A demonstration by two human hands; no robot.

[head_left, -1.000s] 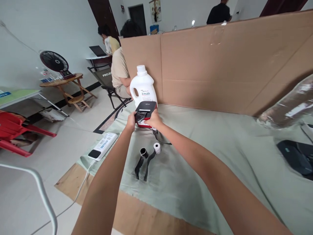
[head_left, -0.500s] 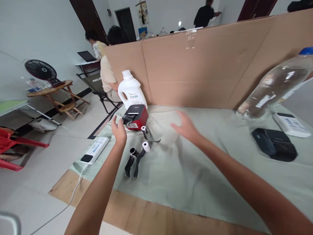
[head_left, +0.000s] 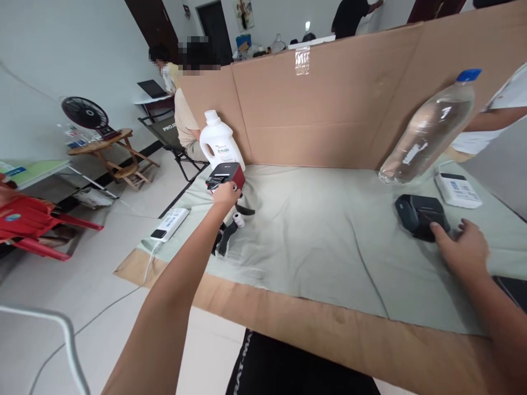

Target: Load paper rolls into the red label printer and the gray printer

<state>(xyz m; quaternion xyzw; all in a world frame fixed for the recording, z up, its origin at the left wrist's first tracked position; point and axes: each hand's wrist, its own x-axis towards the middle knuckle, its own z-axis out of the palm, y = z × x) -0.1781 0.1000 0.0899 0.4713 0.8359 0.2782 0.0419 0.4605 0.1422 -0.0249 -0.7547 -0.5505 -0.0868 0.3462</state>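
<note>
My left hand (head_left: 227,196) has its fingers curled together at the near side of a red and black box-shaped device (head_left: 236,176). A small pale ring shows at its fingertips, but what the fingers hold is unclear. Just below lie a small white roll (head_left: 237,220) and black strips (head_left: 225,241), partly behind my forearm. On the right, my right hand (head_left: 463,247) is open, thumb and fingers apart. Its thumb meets the near right edge of a black rounded device (head_left: 424,215), which rests on the cloth.
A white jug (head_left: 222,144) stands behind the red device, and a large clear bottle (head_left: 432,131) leans against the cardboard wall (head_left: 313,120). White power strips lie at left (head_left: 171,224) and right (head_left: 458,189). A dark flat object (head_left: 513,288) is at the right edge. People sit and stand beyond.
My left hand has moved forward to the red device and closed its fingers. My right hand has swung right to the black device. The view has shifted somewhat to the right.
</note>
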